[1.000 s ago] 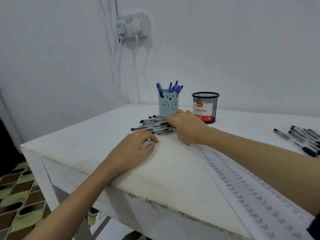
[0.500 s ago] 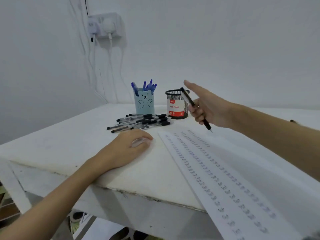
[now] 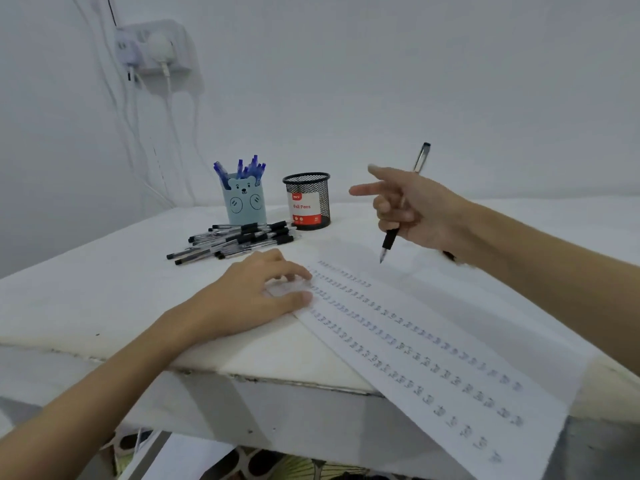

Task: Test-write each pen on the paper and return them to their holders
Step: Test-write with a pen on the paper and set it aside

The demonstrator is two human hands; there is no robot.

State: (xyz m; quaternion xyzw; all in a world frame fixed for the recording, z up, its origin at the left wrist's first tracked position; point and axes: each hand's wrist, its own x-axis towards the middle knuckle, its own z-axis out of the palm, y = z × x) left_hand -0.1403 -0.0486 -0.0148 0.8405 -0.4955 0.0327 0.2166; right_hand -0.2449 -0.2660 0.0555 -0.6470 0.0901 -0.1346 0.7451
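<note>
So the pen (image 3: pixel 403 206) is one of those clear-barrel ballpoints with a black rubber sleeve near the tip and a dark end cap. It's held in the right hand (image 3: pixel 412 211), with the lower fingers curled round the barrel while the index finger and thumb are stuck out straight. The pen is tilted, tip down below the grip and hanging just above the paper (image 3: pixel 433 344), not touching. The cap end is poked up above the grip. The paper, covered in rows of small marks, is pinned flat by the left hand (image 3: pixel 256 292), fingers spread. Left of the grip, a pile of black pens (image 3: pixel 235 242) is lying on the tabletop (image 3: pixel 86 292), in front of a blue bear holder (image 3: pixel 244 204) and a black mesh holder (image 3: pixel 307 200).
</note>
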